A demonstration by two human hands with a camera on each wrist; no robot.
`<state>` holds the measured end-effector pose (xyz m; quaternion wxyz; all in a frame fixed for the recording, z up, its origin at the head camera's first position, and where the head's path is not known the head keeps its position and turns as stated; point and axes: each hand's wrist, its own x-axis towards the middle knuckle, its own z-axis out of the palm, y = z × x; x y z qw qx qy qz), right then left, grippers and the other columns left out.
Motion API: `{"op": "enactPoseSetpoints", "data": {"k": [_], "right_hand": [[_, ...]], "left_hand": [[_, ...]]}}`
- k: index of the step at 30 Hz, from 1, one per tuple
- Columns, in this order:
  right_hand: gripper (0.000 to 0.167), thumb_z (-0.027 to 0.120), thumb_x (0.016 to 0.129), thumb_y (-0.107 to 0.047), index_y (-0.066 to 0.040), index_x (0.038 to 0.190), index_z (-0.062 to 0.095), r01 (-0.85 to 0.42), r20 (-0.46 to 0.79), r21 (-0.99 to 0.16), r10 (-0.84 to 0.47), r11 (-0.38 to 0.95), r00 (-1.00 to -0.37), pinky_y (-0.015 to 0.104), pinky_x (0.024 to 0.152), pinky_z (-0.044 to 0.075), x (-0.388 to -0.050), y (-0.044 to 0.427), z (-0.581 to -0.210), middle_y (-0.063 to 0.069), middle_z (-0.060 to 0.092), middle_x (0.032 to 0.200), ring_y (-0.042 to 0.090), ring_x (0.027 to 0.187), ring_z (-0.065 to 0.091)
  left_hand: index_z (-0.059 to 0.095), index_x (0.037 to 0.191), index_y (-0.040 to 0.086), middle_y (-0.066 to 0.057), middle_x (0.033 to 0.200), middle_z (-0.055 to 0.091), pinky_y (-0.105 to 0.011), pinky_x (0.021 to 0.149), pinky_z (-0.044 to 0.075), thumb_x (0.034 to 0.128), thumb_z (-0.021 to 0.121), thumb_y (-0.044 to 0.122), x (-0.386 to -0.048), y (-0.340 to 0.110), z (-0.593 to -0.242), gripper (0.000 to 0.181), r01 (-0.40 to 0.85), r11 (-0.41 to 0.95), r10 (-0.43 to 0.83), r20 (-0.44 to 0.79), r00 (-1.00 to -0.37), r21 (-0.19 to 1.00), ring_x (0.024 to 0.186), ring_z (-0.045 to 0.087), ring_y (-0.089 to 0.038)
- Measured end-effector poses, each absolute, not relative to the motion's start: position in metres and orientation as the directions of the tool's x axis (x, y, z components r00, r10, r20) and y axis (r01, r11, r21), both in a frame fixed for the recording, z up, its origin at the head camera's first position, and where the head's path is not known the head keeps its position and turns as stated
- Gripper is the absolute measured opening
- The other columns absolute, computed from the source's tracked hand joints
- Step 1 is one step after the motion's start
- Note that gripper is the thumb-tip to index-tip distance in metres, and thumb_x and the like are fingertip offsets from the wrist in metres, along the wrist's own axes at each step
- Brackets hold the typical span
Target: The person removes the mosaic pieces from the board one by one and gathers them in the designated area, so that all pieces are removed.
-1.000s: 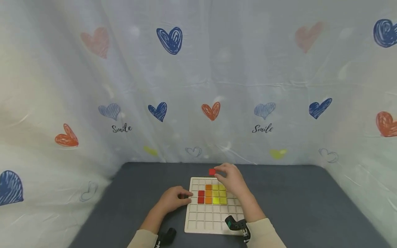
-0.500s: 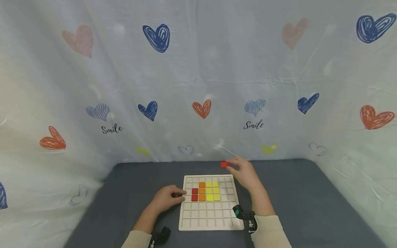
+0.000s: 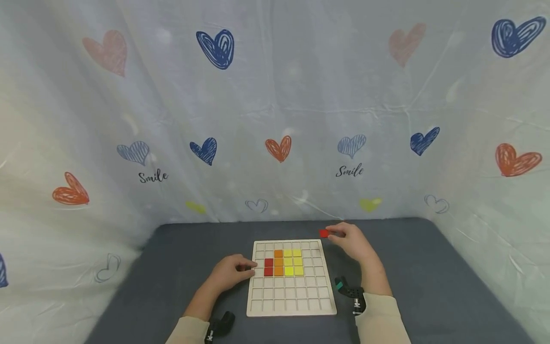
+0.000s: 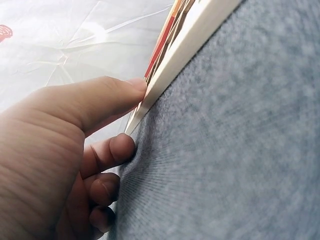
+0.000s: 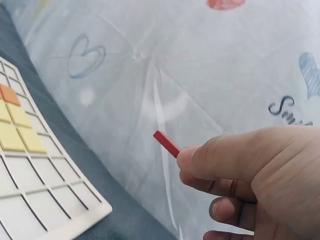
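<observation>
A pale wooden grid board (image 3: 291, 292) lies on the table. Several of its cells hold square tiles: a column of two red tiles (image 3: 268, 267), a column of orange tiles (image 3: 279, 262) and a block of yellow tiles (image 3: 294, 262). My left hand (image 3: 229, 273) rests at the board's left edge, the thumb (image 4: 131, 90) touching its side in the left wrist view and the lower fingers bent beside it. Beyond the board's far right corner, my right hand (image 3: 353, 242) pinches a red square tile (image 3: 323, 233) between thumb and fingers. It shows edge-on in the right wrist view.
The dark grey table (image 3: 412, 286) extends to both sides of the board. A white curtain (image 3: 240, 110) printed with hearts and "Smile" hangs behind and around it. Each wrist wears a black camera mount, such as the right camera mount (image 3: 352, 292).
My right hand has moved right with the red tile, from over the board's far edge to beyond its far right corner. My left hand stays at the board's left edge. The head view has shifted slightly.
</observation>
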<state>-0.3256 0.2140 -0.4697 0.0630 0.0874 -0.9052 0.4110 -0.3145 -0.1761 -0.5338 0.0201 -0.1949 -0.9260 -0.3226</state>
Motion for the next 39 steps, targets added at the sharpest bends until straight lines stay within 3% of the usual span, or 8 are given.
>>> {"op": "enactPoseSetpoints", "data": {"k": [8, 17, 28, 39], "right_hand": [[0.029, 0.072, 0.097, -0.012, 0.0, 0.123, 0.074, -0.126, 0.104, -0.754, -0.072, 0.645, -0.992, 0.047, 0.083, 0.053, -0.33, 0.233, -0.492, 0.018, 0.068, 0.119, 0.027, 0.096, 0.064], [0.025, 0.072, 0.093, -0.006, 0.003, 0.117, 0.075, -0.053, 0.022, -0.747, -0.055, 0.663, -0.998, 0.052, 0.091, 0.051, -0.334, 0.236, -0.512, 0.021, 0.071, 0.117, 0.03, 0.103, 0.066], [0.028, 0.072, 0.088, -0.002, 0.005, 0.115, 0.075, -0.048, 0.008, -0.709, -0.059, 0.704, -0.998, 0.044, 0.078, 0.05, -0.337, 0.229, -0.516, 0.014, 0.071, 0.103, 0.024, 0.086, 0.058], [0.031, 0.072, 0.093, -0.009, 0.004, 0.122, 0.072, -0.087, 0.062, -0.707, -0.061, 0.702, -0.996, 0.05, 0.083, 0.053, -0.333, 0.232, -0.495, 0.014, 0.068, 0.109, 0.028, 0.096, 0.064]], "left_hand": [[0.083, 0.108, 0.023, 0.011, 0.076, 0.054, -0.031, 0.061, 0.04, 0.0878, 0.083, 0.028, -0.316, -0.175, -0.532, 0.021, 0.357, 0.716, 0.336, 0.153, -0.929, 0.6, 0.067, 0.048, -0.01], [0.083, 0.108, 0.022, 0.011, 0.075, 0.054, -0.029, 0.061, 0.04, 0.0885, 0.083, 0.026, -0.313, -0.174, -0.531, 0.02, 0.358, 0.713, 0.332, 0.159, -0.93, 0.603, 0.067, 0.047, -0.009], [0.083, 0.107, 0.023, 0.01, 0.075, 0.054, -0.03, 0.061, 0.04, 0.0881, 0.083, 0.026, -0.315, -0.174, -0.53, 0.019, 0.347, 0.715, 0.32, 0.158, -0.934, 0.607, 0.067, 0.048, -0.01], [0.083, 0.108, 0.024, 0.011, 0.075, 0.054, -0.03, 0.061, 0.04, 0.0888, 0.082, 0.026, -0.314, -0.175, -0.531, 0.019, 0.349, 0.708, 0.323, 0.157, -0.933, 0.614, 0.067, 0.048, -0.009]]}}
